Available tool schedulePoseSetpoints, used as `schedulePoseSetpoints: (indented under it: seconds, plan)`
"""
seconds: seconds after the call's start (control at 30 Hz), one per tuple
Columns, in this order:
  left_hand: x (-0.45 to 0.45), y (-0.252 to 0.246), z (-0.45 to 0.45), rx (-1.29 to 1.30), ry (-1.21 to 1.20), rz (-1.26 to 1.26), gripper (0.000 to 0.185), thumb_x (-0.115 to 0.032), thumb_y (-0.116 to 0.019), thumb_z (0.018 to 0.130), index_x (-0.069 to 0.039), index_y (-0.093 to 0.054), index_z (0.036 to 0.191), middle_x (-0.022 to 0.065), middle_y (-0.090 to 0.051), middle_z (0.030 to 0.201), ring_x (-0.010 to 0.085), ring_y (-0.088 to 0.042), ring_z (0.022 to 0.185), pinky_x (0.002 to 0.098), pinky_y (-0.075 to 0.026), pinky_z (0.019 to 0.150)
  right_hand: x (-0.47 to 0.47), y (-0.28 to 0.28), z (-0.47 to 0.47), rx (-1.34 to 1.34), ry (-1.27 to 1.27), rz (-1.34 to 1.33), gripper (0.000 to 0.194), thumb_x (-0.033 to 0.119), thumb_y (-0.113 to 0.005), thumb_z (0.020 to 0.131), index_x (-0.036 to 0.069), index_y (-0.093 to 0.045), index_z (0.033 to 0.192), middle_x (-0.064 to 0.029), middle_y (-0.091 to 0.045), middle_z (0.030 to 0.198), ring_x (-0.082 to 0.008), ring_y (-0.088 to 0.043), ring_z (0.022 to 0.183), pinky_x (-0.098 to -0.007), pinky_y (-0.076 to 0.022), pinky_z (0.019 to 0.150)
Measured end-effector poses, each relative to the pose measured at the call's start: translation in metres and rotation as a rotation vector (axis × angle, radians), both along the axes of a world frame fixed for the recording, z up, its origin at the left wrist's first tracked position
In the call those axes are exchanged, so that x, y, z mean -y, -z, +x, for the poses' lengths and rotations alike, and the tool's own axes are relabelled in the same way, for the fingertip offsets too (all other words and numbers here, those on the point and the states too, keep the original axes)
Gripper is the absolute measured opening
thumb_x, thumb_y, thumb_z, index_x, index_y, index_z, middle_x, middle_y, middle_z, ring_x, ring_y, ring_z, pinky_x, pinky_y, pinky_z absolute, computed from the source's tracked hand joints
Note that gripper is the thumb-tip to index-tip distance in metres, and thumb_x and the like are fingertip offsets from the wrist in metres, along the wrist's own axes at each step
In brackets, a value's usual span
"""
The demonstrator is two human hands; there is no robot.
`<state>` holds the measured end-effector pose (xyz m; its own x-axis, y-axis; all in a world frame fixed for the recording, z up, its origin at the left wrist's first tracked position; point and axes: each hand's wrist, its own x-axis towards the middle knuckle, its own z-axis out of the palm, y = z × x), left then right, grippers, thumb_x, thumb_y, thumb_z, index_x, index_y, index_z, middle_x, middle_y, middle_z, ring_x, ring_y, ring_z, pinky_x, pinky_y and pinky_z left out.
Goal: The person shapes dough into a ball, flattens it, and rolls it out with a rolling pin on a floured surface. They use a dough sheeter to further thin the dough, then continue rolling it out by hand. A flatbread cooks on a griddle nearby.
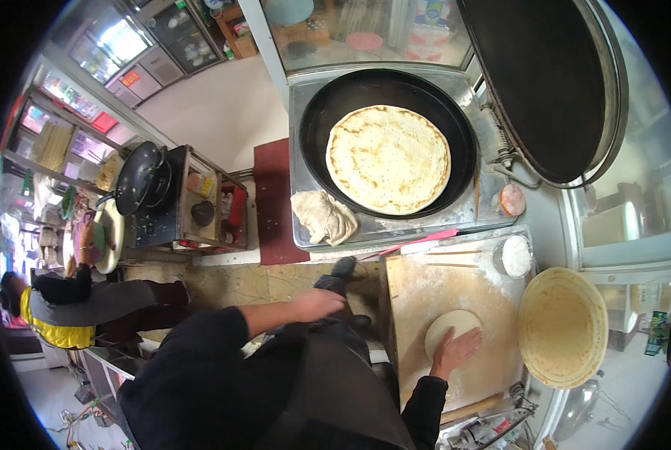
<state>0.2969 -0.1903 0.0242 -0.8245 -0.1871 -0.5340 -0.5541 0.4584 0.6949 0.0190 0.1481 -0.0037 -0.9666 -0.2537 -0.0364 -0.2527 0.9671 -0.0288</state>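
My right hand (457,349) rests with fingers spread on a pale, round disc of dough (445,328) on a floured wooden board (420,382). Away from the board, my left hand (320,304) hangs over the floor, blurred, its finger shape hard to make out. Ahead, a large flatbread with browned patches (389,160) lies in a round black griddle pan (318,129). A crumpled beige cloth (324,218) is at the pan's near left edge. A bowl of white flour (516,256) and two thin sticks (453,259) are at the board's far end.
The pan's big black lid (543,84) stands raised at the right. A wide yellowish basin (563,329) sits right of the board. A pink-handled tool (420,242) lies between stove and board. At the left, a person in a yellow-and-grey garment (60,315) works near stacked black frying pans (138,177).
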Motion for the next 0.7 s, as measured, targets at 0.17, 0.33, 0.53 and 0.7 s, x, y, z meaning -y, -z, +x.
schedulePoseSetpoints:
  seconds: [0.17,0.33,0.53,0.7]
  plan:
    - [0.055,0.068,0.136,0.258,-0.523,-0.059,0.054,-0.053,-0.048,0.105,-0.007,-0.069,0.124,0.0248,-0.071,0.119,0.0429,-0.067,0.114,0.0514,-0.051,0.100,0.048,-0.040,-0.035,0.080,-0.109,-0.186,0.080,0.034,-0.064,0.101,-0.008,-0.030,0.160,-0.0310,-0.034,0.164,-0.0456,-0.031,0.153,-0.0542,-0.0224,0.126]
    - [0.087,0.145,0.228,0.418,-0.657,-0.017,0.047,-0.045,-0.057,0.100,-0.003,-0.072,0.116,0.0255,-0.073,0.108,0.0413,-0.071,0.101,0.0479,-0.055,0.089,0.250,-0.070,-0.139,0.358,-0.419,-0.827,0.059,0.020,-0.070,0.099,-0.004,-0.051,0.149,-0.0251,-0.060,0.146,-0.0344,-0.057,0.136,-0.0409,-0.0434,0.115]
    - [0.097,0.175,0.255,0.370,-1.064,0.236,0.042,-0.037,-0.062,0.099,0.000,-0.072,0.118,0.0173,-0.073,0.097,0.0300,-0.072,0.082,0.0392,-0.058,0.075,0.444,-0.039,-0.260,0.422,-0.389,-0.442,0.075,0.038,-0.068,0.095,-0.007,-0.046,0.151,-0.0319,-0.060,0.142,-0.0425,-0.059,0.133,-0.0453,-0.0469,0.110]
    - [0.101,0.156,0.257,0.320,-1.186,0.293,0.047,-0.037,-0.064,0.099,0.003,-0.071,0.122,0.0125,-0.072,0.094,0.0206,-0.071,0.081,0.0348,-0.058,0.072,0.493,-0.020,-0.277,0.343,-0.280,-0.140,0.077,0.040,-0.064,0.095,-0.011,-0.045,0.149,-0.0363,-0.059,0.140,-0.0453,-0.058,0.133,-0.0484,-0.0467,0.111]
